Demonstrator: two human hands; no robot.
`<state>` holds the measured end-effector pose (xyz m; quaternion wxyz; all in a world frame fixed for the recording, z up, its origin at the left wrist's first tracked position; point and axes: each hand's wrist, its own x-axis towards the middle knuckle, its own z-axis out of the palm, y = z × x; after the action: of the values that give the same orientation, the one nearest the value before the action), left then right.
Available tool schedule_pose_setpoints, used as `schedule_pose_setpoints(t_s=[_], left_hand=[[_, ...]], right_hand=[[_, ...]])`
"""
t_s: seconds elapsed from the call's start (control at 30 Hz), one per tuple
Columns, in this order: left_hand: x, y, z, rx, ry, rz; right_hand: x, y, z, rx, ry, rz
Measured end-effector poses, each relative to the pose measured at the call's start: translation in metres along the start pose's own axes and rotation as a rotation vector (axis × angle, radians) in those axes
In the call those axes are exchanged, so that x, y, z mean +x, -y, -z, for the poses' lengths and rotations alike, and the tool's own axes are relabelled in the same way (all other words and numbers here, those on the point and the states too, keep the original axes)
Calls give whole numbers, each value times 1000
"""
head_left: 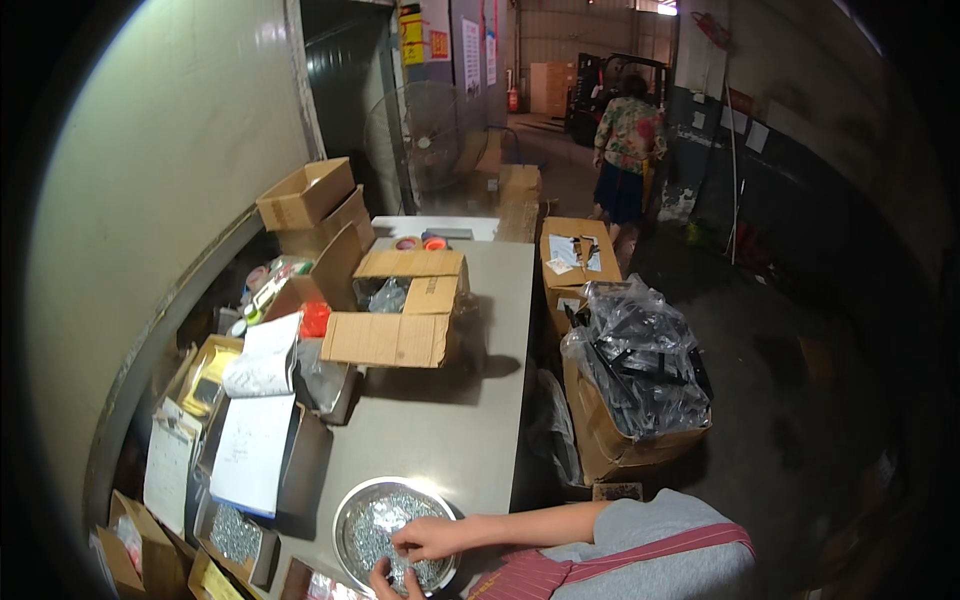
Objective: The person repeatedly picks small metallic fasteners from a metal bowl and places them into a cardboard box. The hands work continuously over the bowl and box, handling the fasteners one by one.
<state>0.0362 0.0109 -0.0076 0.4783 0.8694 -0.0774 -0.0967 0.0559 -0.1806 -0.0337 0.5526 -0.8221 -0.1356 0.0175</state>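
Note:
A round metal bowl (pixel 343 540) sits at the near end of the grey table, filled with small silvery metal pieces (pixel 372 527) that look like screws. My right hand (pixel 428 538) reaches over the bowl from the right, its fingers curled together down at the pieces. Whatever those fingers pinch is too small to make out. Below it, at the lower edge, part of my left hand (pixel 392 582) shows by the bowl's near side. Its visible fingertips are apart, and the palm is out of view.
Left of the bowl stand a bin of metal pieces (pixel 235 533), open notebooks (pixel 250 450) and cartons. An open cardboard box (pixel 390 338) sits farther up the table (pixel 430 420). Right of the table, a carton holds bagged black parts (pixel 645 355). A person (pixel 628 135) stands near a forklift (pixel 590 100).

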Motion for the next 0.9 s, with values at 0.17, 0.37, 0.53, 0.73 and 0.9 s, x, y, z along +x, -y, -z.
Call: schedule_pose_setpoints(t_s=[0.17, 0.37, 0.53, 0.73, 0.9], left_hand=[[25, -3, -9, -14, 10, -54], [28, -12, -6, -67, 111, -99], [19, -25, 0, -94, 129, -42], [20, -7, -4, -67, 83, -83], [19, -15, -5, 48, 86, -93]], right_hand=[[-2, 10, 12, 59, 12, -26], [4, -10, 5, 378, 11, -128], [7, -17, 8, 554, 87, -200], [4, -6, 26, 501, 240, -240], [-3, 7, 34, 482, 283, -336]])
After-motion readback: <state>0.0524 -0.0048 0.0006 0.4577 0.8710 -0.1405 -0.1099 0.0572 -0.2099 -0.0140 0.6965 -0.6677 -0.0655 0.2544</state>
